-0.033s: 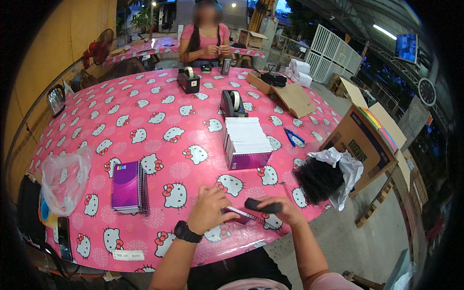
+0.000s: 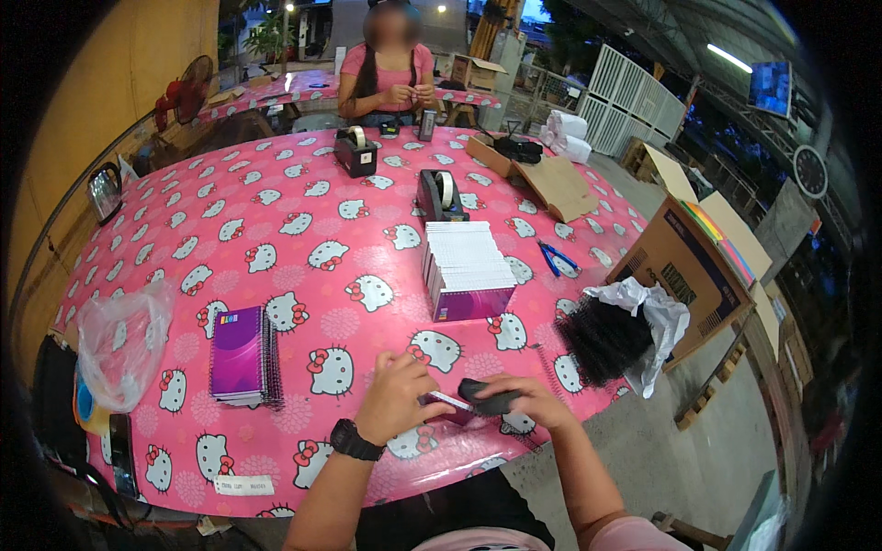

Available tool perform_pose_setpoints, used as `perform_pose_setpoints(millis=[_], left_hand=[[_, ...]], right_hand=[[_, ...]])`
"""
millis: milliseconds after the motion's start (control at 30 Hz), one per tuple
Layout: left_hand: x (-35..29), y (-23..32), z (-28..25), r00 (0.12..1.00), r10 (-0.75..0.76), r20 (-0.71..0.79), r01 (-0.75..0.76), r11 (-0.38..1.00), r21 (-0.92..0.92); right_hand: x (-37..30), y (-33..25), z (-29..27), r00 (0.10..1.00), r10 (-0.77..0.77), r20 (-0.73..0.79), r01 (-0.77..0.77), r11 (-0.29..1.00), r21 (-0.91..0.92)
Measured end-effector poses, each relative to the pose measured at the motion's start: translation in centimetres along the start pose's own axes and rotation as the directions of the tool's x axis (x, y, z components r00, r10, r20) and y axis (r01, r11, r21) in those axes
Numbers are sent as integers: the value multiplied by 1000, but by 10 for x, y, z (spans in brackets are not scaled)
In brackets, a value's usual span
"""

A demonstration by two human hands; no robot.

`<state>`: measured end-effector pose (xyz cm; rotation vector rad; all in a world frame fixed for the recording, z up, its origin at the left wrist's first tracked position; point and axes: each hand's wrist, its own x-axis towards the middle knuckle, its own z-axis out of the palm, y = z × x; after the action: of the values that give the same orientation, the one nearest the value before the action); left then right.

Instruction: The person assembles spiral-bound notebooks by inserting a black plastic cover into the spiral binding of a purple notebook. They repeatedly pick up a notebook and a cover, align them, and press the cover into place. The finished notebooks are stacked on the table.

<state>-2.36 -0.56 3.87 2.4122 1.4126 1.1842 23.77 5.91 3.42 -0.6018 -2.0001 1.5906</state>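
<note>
Near the table's front edge, my left hand (image 2: 397, 401) is closed on a small purple notebook (image 2: 450, 402), its white page edge facing up. My right hand (image 2: 535, 402) grips a black oblong object (image 2: 489, 399) whose kind I cannot make out; it lies against the notebook's right end. A thin dark spiral coil (image 2: 525, 441) trails out below that hand, partly hidden. To the left lies a stack of purple spiral notebooks (image 2: 239, 356). Ahead stands a row of notebooks (image 2: 469, 262) with white edges up. Loose black spiral coils (image 2: 602, 344) lie in a heap at the right.
Blue-handled pliers (image 2: 556, 260) lie beyond the coils. Two tape dispensers (image 2: 441, 195) stand farther back. A large cardboard box (image 2: 684, 275) is at the table's right, with white wrapping (image 2: 660, 317) beside it. A plastic bag (image 2: 124, 344) lies far left. Another person (image 2: 390, 78) sits opposite.
My right hand has shifted slightly left and down with the black object, which now covers more of the notebook's right end. My left hand stays nearly in place.
</note>
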Motion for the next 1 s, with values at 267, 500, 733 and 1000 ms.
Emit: perform_pose_setpoints(millis=[267,500,733,1000], left_hand=[[-2,-2,1,1000,-4,-12,3,1000,-19],[1,-1,-2,999,-27,24,27,1000,-11],[1,3,0,996,-89,-14,86,989,-121],[-8,-27,10,880,-461,112,379,542,-750]], right_hand=[[11,-26,11,995,103,-1,-100,961,-256],[11,-25,18,999,-21,-31,14,977,-213],[9,-25,22,996,14,-85,-12,1000,26],[18,-27,21,979,174,-109,-149,967,204]])
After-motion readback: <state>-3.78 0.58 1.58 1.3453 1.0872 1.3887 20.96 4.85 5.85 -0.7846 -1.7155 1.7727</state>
